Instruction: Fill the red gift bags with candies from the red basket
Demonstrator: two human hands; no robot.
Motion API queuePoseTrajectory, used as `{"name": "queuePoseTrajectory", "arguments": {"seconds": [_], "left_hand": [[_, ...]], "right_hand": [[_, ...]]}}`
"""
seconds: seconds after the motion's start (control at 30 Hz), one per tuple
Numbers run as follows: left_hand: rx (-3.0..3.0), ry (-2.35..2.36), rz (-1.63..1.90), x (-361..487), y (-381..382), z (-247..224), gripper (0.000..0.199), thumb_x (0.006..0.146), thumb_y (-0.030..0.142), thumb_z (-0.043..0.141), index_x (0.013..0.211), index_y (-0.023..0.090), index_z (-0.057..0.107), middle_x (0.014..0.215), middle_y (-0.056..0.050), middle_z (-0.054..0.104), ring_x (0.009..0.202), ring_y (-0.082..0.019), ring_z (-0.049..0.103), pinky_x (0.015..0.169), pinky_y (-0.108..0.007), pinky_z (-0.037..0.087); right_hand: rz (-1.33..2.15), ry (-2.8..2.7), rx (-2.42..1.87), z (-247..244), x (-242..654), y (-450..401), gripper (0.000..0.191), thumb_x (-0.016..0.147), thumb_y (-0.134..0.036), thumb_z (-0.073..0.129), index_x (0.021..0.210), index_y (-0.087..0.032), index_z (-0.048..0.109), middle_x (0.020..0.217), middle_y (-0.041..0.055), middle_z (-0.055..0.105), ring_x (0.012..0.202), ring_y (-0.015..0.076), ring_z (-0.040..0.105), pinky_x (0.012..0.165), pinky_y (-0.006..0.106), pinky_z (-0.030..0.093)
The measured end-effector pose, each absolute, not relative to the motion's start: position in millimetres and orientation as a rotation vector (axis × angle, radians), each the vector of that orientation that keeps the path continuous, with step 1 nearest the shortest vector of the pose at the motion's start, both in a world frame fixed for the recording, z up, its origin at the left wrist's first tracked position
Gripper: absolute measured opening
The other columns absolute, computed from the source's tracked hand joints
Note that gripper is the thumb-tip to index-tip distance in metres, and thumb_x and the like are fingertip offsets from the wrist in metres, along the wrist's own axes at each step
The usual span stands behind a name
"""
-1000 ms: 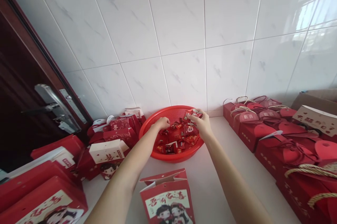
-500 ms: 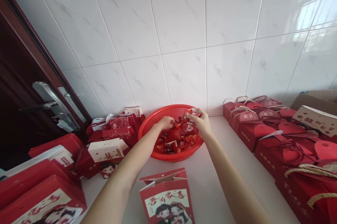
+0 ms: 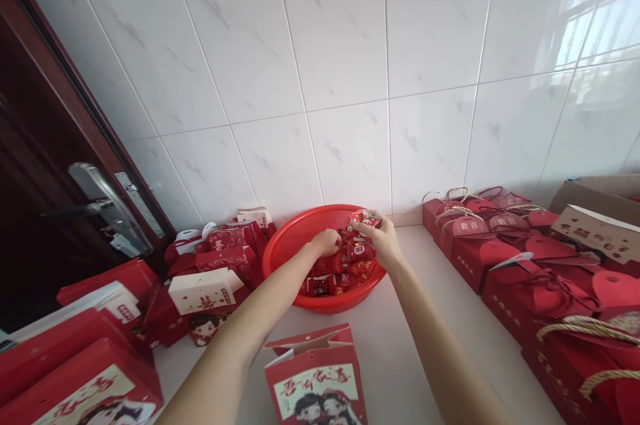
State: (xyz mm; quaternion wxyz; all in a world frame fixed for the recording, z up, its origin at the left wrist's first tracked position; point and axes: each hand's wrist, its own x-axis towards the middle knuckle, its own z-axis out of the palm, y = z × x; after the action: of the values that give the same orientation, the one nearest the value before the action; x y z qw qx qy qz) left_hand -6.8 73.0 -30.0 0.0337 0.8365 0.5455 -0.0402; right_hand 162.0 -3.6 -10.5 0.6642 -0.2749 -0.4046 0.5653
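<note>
A red plastic basket (image 3: 287, 238) with perforated sides stands against the wall, holding many small wrapped candies (image 3: 345, 272) in red packets. Over its right side, my right hand (image 3: 381, 238) is closed around several wrapped candies (image 3: 359, 220). My left hand (image 3: 326, 242) reaches down among the candies with its fingers curled; whatever its fingertips grip is hidden. Closer to me, between my forearms, a red gift box (image 3: 315, 372) with a cartoon couple on its front stands upright, its top open.
Red gift boxes and bags (image 3: 210, 298) crowd the left side near a dark door (image 3: 45, 145) with a metal handle. Rows of closed red boxes (image 3: 480, 258) with rope handles line the right. A cardboard box (image 3: 600, 188) sits at the back right, below the tiled wall (image 3: 345, 45).
My left hand has moved slightly right and down into the candies, towards my right hand. My right hand keeps its candies at nearly the same spot. The view has shifted a little.
</note>
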Motion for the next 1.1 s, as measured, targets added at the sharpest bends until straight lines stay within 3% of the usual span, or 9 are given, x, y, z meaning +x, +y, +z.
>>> {"name": "queuePoseTrajectory", "arguments": {"seconds": [0.17, 0.37, 0.5, 0.6, 0.77, 0.9, 1.0, 1.1], "left_hand": [[2.525, 1.724, -0.137, -10, 72, -29, 0.018, 0.093, 0.027, 0.064, 0.107, 0.015, 0.066, 0.115, -0.008, 0.067, 0.106, -0.022, 0.064, 0.093, -0.044, 0.053], [2.375, 1.77, -0.066, -17, 72, -31, 0.02, 0.094, 0.033, 0.063, 0.102, 0.014, 0.066, 0.103, -0.006, 0.068, 0.091, -0.018, 0.066, 0.082, -0.038, 0.056], [2.312, 1.751, 0.166, -17, 66, -17, 0.01, 0.084, 0.023, 0.071, 0.087, 0.014, 0.067, 0.089, -0.004, 0.069, 0.083, -0.018, 0.065, 0.079, -0.036, 0.054], [2.281, 1.678, 0.484, -15, 51, 1, 0.011, 0.076, 0.017, 0.072, 0.087, 0.017, 0.069, 0.092, -0.006, 0.071, 0.087, -0.02, 0.066, 0.08, -0.033, 0.051], [2.237, 1.438, 0.829, -20, -2, 27, 0.016, 0.077, 0.03, 0.071, 0.086, 0.016, 0.07, 0.089, -0.004, 0.073, 0.084, -0.02, 0.066, 0.077, -0.03, 0.051], [2.067, 1.217, 1.007, -31, -54, 36, 0.031, 0.071, 0.044, 0.078, 0.083, 0.016, 0.069, 0.085, -0.003, 0.071, 0.081, -0.019, 0.065, 0.077, -0.029, 0.051], [1.856, 1.135, 1.077, -41, -91, 40, 0.04, 0.061, 0.047, 0.085, 0.079, 0.015, 0.068, 0.078, -0.001, 0.069, 0.072, -0.016, 0.063, 0.07, -0.027, 0.051], [1.754, 1.113, 1.067, -49, -123, 44, 0.042, 0.061, 0.049, 0.086, 0.07, 0.014, 0.065, 0.069, 0.0, 0.064, 0.06, -0.012, 0.058, 0.058, -0.023, 0.048]], "right_hand": [[1.296, -0.908, -0.615, -10, 162, -4, 0.04, 0.051, -0.029, 0.086, 0.083, -0.017, 0.066, 0.068, -0.0023, 0.068, 0.06, 0.015, 0.062, 0.055, 0.027, 0.053], [1.317, -0.908, -0.628, -9, 161, -6, 0.04, 0.05, -0.029, 0.087, 0.082, -0.018, 0.066, 0.067, -0.0023, 0.068, 0.06, 0.0163, 0.063, 0.051, 0.026, 0.052], [1.327, -0.902, -0.629, -8, 163, -7, 0.041, 0.048, -0.029, 0.089, 0.081, -0.017, 0.067, 0.064, -0.0019, 0.067, 0.057, 0.0156, 0.062, 0.05, 0.026, 0.051], [1.337, -0.879, -0.624, -7, 167, -8, 0.042, 0.046, -0.028, 0.09, 0.079, -0.017, 0.067, 0.064, -0.0015, 0.068, 0.056, 0.0151, 0.062, 0.053, 0.027, 0.053], [1.383, -0.852, -0.604, 5, 169, -16, 0.041, 0.045, -0.029, 0.09, 0.075, -0.019, 0.065, 0.065, -0.0024, 0.068, 0.057, 0.0132, 0.062, 0.05, 0.023, 0.051], [1.451, -0.907, -0.583, 24, 164, -39, 0.041, 0.046, -0.025, 0.091, 0.076, -0.019, 0.066, 0.067, -0.0016, 0.068, 0.06, 0.0143, 0.064, 0.051, 0.023, 0.053], [1.513, -1.03, -0.532, 39, 164, -63, 0.039, 0.048, -0.024, 0.091, 0.077, -0.018, 0.065, 0.067, -0.0007, 0.069, 0.063, 0.0161, 0.066, 0.056, 0.025, 0.056], [1.542, -1.206, -0.493, 49, 170, -88, 0.038, 0.052, -0.024, 0.089, 0.082, -0.018, 0.066, 0.067, -0.0018, 0.069, 0.059, 0.0147, 0.064, 0.052, 0.024, 0.053]]}}
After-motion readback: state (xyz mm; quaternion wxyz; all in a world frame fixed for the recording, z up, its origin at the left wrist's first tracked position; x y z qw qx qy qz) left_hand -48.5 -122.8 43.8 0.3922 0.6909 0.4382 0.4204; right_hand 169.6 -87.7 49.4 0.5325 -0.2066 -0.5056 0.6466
